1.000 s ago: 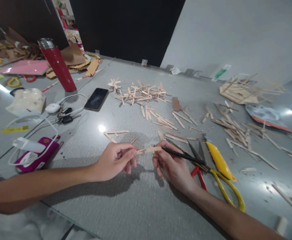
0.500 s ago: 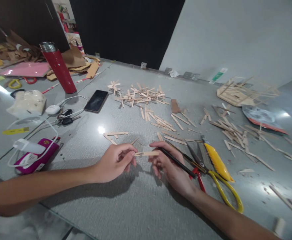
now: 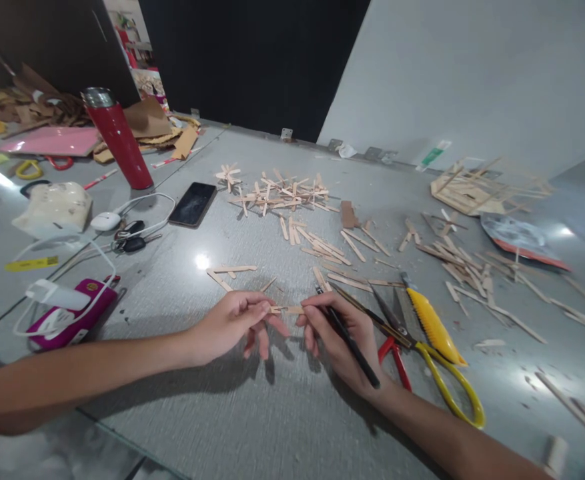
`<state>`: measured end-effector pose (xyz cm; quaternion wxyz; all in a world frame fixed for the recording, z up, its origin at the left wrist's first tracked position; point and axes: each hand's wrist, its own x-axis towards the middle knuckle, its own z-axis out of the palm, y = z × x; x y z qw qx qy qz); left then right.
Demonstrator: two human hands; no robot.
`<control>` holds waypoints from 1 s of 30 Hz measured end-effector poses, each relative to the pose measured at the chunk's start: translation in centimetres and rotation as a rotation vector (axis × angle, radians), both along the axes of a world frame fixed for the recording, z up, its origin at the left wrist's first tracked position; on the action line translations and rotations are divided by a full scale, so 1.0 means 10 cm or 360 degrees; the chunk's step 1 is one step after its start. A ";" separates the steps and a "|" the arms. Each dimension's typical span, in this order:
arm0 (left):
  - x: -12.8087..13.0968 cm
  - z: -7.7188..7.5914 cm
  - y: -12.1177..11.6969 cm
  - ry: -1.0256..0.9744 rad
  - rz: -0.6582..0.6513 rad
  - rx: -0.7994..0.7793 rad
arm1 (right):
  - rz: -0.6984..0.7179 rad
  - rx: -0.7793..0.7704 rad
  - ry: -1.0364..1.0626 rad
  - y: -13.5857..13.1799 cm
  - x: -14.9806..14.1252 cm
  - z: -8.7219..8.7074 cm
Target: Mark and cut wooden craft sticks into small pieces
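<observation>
Over the grey tabletop (image 3: 212, 413), a wooden piece (image 3: 295, 310) spans the fingertips of the left hand (image 3: 219, 327) and right hand (image 3: 345, 327), each pinching an end—seemingly for steadiness—while a black tool (image 3: 355, 350) lies across the right, apparently for ready use.

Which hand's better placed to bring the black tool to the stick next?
Right, probably: the right hand holds the black tool close to the stick; the left hand pinches the stick's left end.

My left hand (image 3: 237, 327) and right hand (image 3: 345, 337) are bare. My arms (image 3: 122, 363) are bare too. Light grey cloth (image 3: 47, 453) shows below, all blurry.
</observation>
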<state>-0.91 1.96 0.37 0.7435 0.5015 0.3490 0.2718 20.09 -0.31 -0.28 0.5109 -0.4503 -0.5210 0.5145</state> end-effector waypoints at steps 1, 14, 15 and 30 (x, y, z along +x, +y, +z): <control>0.00 -0.01 0.01 -0.0021 0.0007 -0.0041 | -0.0037 0.0048 -0.0033 -0.01 0.00 -0.01; -0.01 0.03 0.01 -0.0293 0.0059 -0.0332 | -0.0065 0.0387 -0.0169 -0.05 0.03 -0.07; 0.00 0.03 0.01 -0.0323 0.0053 -0.0349 | -0.0058 0.0404 -0.0171 -0.05 0.04 -0.07; -0.03 0.00 0.02 -0.0338 0.0000 -0.0407 | 0.0003 0.0696 -0.0316 -0.06 0.05 -0.03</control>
